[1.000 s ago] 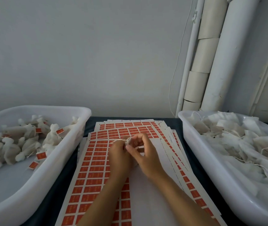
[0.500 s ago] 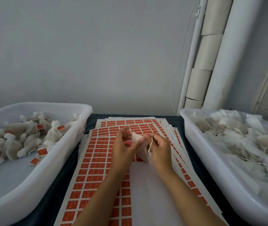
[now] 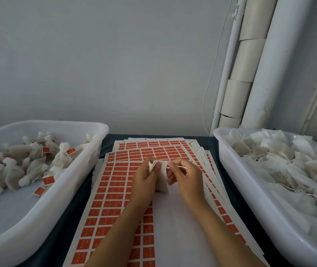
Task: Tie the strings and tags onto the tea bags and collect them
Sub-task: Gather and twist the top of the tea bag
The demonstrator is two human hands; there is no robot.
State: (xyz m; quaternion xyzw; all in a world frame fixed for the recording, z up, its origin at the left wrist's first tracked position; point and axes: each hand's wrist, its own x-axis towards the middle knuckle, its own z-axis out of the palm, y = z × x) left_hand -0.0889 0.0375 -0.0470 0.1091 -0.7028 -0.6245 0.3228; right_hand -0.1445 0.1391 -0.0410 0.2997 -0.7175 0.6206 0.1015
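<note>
Over the middle of the table, both hands work on one white tea bag [image 3: 162, 178], which hangs between them just above the stack of label sheets [image 3: 115, 189]. The left hand [image 3: 144, 180] has its fingers curled round the bag's gathered top, gripping it from the left side. The right hand [image 3: 187, 180] pinches a thin white string [image 3: 181, 167] between thumb and fingertip, the string running out to the right from the bag's neck, while its other fingers are loosely curled beside the bag. The bag's lower corner reaches down close to the blank white strip of the top sheet; whether it touches the paper cannot be told. The sheets are printed with rows of small orange tags and lie fanned in a pile on a dark table top [image 3: 71, 218]. On the left stands a white tub [image 3: 44, 205] holding tied tea bags [image 3: 28, 166] with orange tags on their strings, heaped toward its far left part. On the right stands a second white tub [image 3: 250, 199], filled with flat, loose tea bags [image 3: 288, 170] and trailing strings. Behind it, pale rolls [image 3: 254, 74] lean against the grey wall in the far right corner.
</note>
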